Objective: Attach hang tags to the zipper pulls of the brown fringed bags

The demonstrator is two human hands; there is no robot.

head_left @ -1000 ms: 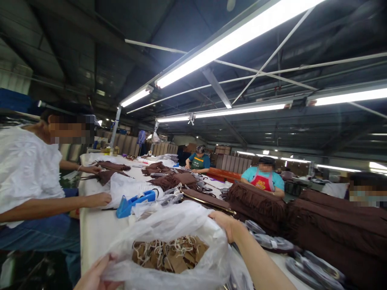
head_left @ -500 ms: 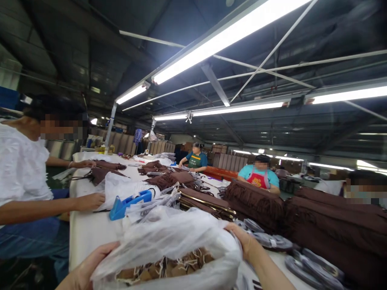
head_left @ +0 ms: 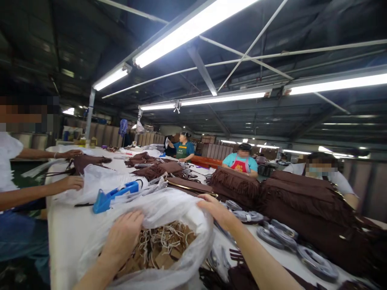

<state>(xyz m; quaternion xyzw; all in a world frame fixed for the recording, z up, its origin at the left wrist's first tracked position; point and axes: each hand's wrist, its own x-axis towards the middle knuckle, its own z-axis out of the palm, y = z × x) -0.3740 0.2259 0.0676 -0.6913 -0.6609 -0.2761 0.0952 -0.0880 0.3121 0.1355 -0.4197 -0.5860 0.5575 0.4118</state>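
A white translucent plastic bag lies open in front of me on the table. Inside it are many brown paper tags with white strings. My left hand rests at the left side of the bag's mouth, its fingers bent over the rim film. On the far right rim, my right hand has its fingers closed on the plastic. Beyond the bag sits a blue tape dispenser.
Stacks of brown fringed bags stand on the right, with coiled grey straps before them. A person at the left edge works with both hands over a brown piece. Three other people stand or sit beyond the white table.
The view has turned right and tilted down. The bag's mouth is wider and more tags show. My left hand has moved from the bag's outer left side over its opening.
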